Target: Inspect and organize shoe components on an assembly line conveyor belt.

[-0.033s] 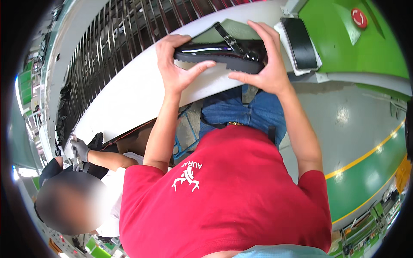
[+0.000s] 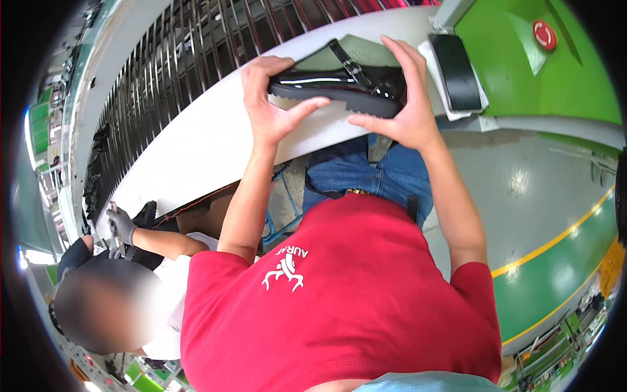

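A glossy black shoe [image 2: 307, 80] with a strap, a metal buckle and a thick black sole is held between my two hands above the white table edge. A pale green filler [image 2: 375, 53] shows at its opening. My left hand [image 2: 264, 98] grips the left end, fingers over the top and thumb along the sole side. My right hand [image 2: 415, 95] is wrapped round the right end, where the sole steps into a heel, its thumb underneath. The shoe lies on its side, sole toward me.
A white table surface [image 2: 196, 130] borders a row of metal rollers [image 2: 189, 49]. At right, a dark phone [image 2: 455, 72] lies on white sheets beside a green machine panel with a red button [image 2: 544, 34]. At left, a co-worker's gloved hand [image 2: 121, 225] is near the table edge.
The shoe and both hands sit very slightly lower and further right in the view. The grip is unchanged.
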`<state>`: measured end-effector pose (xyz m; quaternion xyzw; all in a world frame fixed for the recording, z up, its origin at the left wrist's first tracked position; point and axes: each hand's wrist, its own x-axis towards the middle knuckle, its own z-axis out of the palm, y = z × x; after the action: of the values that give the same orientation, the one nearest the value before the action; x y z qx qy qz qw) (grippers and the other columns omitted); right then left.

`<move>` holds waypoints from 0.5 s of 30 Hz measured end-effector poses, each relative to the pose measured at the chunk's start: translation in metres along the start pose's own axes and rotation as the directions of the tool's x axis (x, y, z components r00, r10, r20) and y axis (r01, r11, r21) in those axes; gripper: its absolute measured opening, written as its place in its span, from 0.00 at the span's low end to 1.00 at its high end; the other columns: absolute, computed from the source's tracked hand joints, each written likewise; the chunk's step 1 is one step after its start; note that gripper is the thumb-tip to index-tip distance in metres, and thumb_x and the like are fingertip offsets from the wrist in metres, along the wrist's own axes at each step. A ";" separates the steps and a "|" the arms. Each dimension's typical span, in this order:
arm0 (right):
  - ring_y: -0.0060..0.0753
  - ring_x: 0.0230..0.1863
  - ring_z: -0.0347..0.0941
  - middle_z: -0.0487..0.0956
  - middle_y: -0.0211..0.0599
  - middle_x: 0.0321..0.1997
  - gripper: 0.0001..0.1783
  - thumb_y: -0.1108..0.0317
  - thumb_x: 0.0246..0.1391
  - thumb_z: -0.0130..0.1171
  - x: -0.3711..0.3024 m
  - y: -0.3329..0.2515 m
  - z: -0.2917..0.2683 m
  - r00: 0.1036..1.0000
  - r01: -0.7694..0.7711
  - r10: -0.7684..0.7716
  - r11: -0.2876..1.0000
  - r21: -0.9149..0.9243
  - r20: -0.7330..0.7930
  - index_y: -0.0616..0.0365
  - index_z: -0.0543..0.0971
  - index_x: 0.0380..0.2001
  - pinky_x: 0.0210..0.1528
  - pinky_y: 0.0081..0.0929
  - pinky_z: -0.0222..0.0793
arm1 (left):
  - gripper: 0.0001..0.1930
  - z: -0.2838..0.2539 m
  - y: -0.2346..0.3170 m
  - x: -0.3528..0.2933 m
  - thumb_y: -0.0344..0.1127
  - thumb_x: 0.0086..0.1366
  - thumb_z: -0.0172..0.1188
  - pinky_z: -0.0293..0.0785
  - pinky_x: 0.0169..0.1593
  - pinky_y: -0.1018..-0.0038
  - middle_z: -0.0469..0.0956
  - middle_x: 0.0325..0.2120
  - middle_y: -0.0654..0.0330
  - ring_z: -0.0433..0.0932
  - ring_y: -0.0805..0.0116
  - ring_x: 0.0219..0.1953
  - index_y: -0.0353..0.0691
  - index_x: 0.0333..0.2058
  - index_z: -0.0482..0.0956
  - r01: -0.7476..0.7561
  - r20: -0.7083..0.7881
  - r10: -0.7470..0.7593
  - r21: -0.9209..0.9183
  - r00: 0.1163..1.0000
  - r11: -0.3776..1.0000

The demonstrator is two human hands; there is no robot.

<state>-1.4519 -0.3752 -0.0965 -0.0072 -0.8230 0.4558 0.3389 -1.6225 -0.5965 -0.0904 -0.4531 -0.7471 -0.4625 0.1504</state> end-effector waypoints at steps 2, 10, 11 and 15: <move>0.56 0.78 0.58 0.63 0.53 0.74 0.72 0.50 0.32 0.92 0.000 -0.010 0.006 0.998 -0.051 0.052 0.998 0.032 -0.040 0.56 0.61 0.79 0.80 0.48 0.56 | 0.39 -0.002 0.002 0.000 0.52 0.37 0.91 0.75 0.60 0.58 0.83 0.45 0.54 0.79 0.52 0.53 0.35 0.44 0.84 0.001 -0.021 -0.002 -0.011 1.000 1.000; 0.42 0.76 0.64 0.64 0.48 0.77 0.61 0.71 0.55 0.78 -0.005 -0.033 0.021 0.890 -0.384 0.456 0.744 0.547 0.004 0.53 0.50 0.84 0.79 0.40 0.59 | 0.40 -0.002 0.004 -0.006 0.57 0.36 0.90 0.73 0.62 0.56 0.83 0.44 0.55 0.79 0.50 0.53 0.38 0.44 0.84 0.041 -0.068 -0.044 -0.046 0.997 0.998; 0.41 0.76 0.64 0.64 0.47 0.77 0.59 0.73 0.55 0.77 -0.008 -0.034 0.023 0.879 -0.397 0.478 0.729 0.557 0.001 0.53 0.51 0.83 0.78 0.40 0.61 | 0.40 -0.002 0.003 -0.007 0.57 0.36 0.90 0.73 0.62 0.56 0.83 0.45 0.56 0.78 0.49 0.54 0.38 0.44 0.84 0.027 -0.082 -0.031 -0.040 0.996 0.999; 0.39 0.78 0.61 0.61 0.42 0.80 0.55 0.79 0.56 0.73 -0.003 -0.053 0.025 0.838 -0.410 0.545 0.634 0.656 -0.003 0.51 0.55 0.82 0.78 0.38 0.61 | 0.35 -0.005 -0.005 -0.020 0.58 0.61 0.74 0.70 0.68 0.57 0.80 0.55 0.50 0.76 0.52 0.61 0.34 0.56 0.80 0.109 -0.224 -0.198 -0.354 0.954 0.929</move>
<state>-1.4474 -0.4257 -0.0670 -0.1578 -0.5504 0.7747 0.2685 -1.6167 -0.6123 -0.1031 -0.3483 -0.6645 -0.6486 0.1287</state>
